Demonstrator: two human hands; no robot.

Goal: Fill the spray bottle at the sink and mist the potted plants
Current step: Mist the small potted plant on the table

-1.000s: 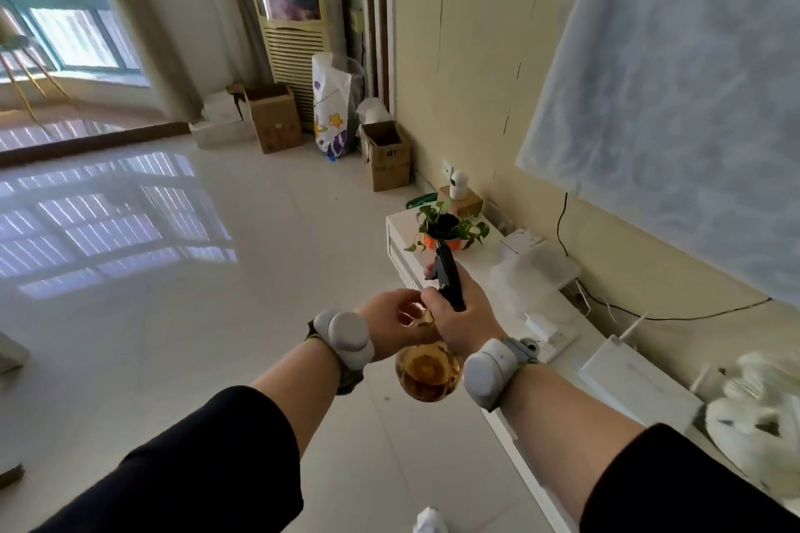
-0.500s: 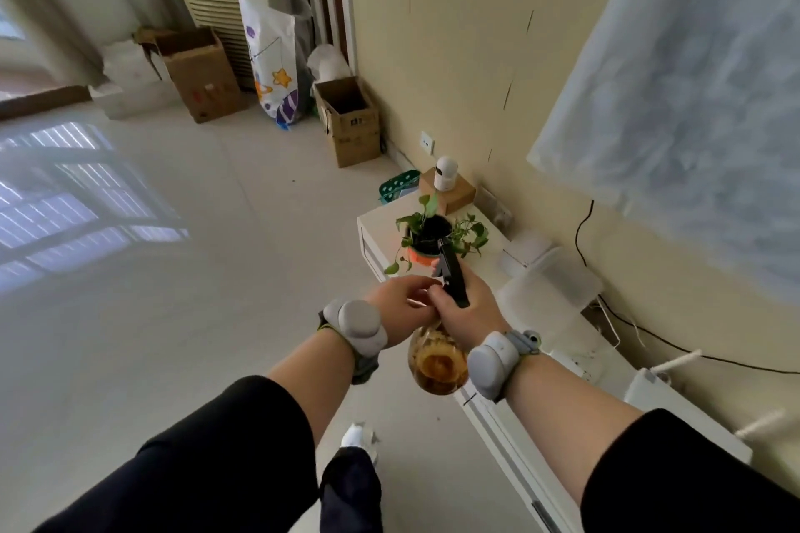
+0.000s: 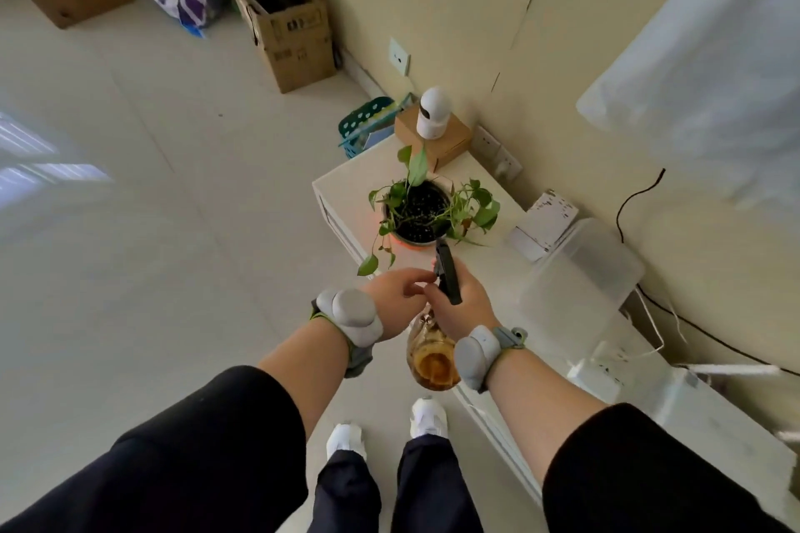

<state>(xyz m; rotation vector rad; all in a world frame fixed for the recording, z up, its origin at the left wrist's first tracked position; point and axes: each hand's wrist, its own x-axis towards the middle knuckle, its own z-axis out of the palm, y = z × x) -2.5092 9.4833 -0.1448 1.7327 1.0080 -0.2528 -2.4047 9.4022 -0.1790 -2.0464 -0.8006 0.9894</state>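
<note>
The right hand (image 3: 459, 307) is clenched around the neck of the amber spray bottle (image 3: 433, 359), its black nozzle (image 3: 446, 273) aimed toward 12 o'clock at the potted pothos (image 3: 422, 208). The left hand (image 3: 394, 299) is held loosely curled beside it, fingertips touching the trigger area; I cannot tell whether it actually grips anything.

The plant stands near the end of a low white desk (image 3: 342, 195). Behind it, at about 12 o'clock, a small white camera (image 3: 432, 113) sits on a cardboard box (image 3: 450, 138). At 2 o'clock lie a white carton (image 3: 543, 225) and a clear plastic container (image 3: 580, 277). A green basket (image 3: 366, 121) sits on the floor past the desk's end, and an open brown box (image 3: 285, 22) stands farther along the yellow wall (image 3: 476, 13). The floor is pale tile (image 3: 151, 208).
</note>
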